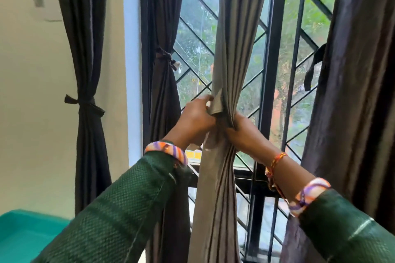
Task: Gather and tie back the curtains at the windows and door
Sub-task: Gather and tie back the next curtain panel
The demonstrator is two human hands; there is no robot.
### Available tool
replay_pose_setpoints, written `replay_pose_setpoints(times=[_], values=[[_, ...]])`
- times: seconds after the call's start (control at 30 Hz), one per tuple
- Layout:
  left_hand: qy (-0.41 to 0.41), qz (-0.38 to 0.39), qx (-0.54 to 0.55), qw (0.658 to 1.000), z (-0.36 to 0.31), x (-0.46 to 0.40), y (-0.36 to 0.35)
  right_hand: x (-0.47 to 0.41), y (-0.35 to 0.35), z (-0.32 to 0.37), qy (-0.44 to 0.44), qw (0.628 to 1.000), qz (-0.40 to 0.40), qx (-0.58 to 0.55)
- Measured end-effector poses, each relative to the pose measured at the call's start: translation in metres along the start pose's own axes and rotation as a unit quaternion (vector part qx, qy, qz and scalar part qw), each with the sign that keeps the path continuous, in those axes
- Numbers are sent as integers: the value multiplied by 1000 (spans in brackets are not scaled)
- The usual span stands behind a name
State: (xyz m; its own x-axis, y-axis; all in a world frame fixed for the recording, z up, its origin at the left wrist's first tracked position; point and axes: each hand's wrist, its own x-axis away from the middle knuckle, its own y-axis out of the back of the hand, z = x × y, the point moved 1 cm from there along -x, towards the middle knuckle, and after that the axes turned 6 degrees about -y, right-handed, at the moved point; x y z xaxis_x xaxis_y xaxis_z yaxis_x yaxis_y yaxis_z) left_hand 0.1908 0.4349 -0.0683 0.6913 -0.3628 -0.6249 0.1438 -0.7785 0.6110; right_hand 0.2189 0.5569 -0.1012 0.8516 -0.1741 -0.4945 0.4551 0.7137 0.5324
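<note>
The window (245, 70) with its diagonal grille fills the middle. Three dark curtains (85, 70) hang around it, two at left already tied. The grey curtain (233, 38) hangs in front, bunched where the left hand (195, 119) and right hand (241, 132) both grip it.

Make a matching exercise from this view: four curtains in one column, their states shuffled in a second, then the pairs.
Curtains
1. far-left curtain
2. second curtain
3. grey curtain
4. right curtain

States
A. bunched in both hands, the left hand and the right hand
B. hanging loose, dark strap dangling beside it
C. tied against the cream wall
D. tied at the window's left edge

Pairs: 1-C, 2-D, 3-A, 4-B
</note>
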Motion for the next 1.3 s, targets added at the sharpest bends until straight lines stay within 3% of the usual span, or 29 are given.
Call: replay_pose_setpoints(times=[0.1, 0.17, 0.23, 0.3, 0.4, 0.47, 0.5, 0.57, 0.7, 0.87, 0.9, 0.97, 1.03, 1.07, 1.1, 1.13, 1.17, 1.2, 1.23, 1.3], values=[[-36, -55, -117, 991, -2, 1, 7, 1, 0, 0, -1, 1000, 9, -5], [-83, -66, -249, 963, -10, 6, 13, 1, 0, 2, -2, 1000, 6, 12], [-101, -61, -293, 949, -16, 10, 16, -1, 1, 1, 2, 999, -13, 29], [-80, -36, -259, 962, -21, 9, 14, 2, 0, 1, 9, 999, -25, 36], [31, 28, 28, 999, -25, 3, 8, 6, 1, 4, 14, 999, -28, 26], [99, 76, 208, 970, -34, 4, 4, 9, 2, 4, -6, 1000, -20, 19], [116, 91, 237, 960, -39, 4, 2, 11, 3, 4, -15, 999, -20, 22], [101, 93, 237, 962, -48, 5, -3, 16, 5, 7, -14, 998, -22, 51], [30, -7, 158, 987, -57, 2, -10, 33, 9, 17, 48, 983, -63, 164], [26, -27, 84, 996, -49, -4, 3, 52, 31, 9, 177, 982, 5, 72], [31, -17, 109, 993, -46, -4, 7, 52, 41, 6, 182, 981, -20, 70], [27, 26, 183, 982, -44, 2, 17, 42, 70, -1, 165, 972, -167, -1], [13, 86, 291, 953, -46, 10, 28, 24, 98, -11, 111, 927, -327, -148], [7, 113, 343, 932, -48, 14, 33, 19, 104, -11, 60, 903, -370, -210], [4, 136, 385, 913, -50, 17, 36, 14, 107, -12, 5, 898, -353, -262], [0, 158, 412, 898, -54, 20, 38, 11, 108, -11, -42, 903, -265, -335], [-6, 172, 424, 889, -56, 20, 38, 14, 104, -7, -84, 898, -85, -424], [-10, 182, 427, 885, -60, 21, 38, 22, 94, -1, -107, 867, 99, -477], [-9, 186, 424, 886, -61, 20, 38, 31, 87, 3, -85, 862, 197, -460], [-6, 188, 408, 893, -62, 19, 39, 36, 88, 4, -146, 891, 184, -389]])
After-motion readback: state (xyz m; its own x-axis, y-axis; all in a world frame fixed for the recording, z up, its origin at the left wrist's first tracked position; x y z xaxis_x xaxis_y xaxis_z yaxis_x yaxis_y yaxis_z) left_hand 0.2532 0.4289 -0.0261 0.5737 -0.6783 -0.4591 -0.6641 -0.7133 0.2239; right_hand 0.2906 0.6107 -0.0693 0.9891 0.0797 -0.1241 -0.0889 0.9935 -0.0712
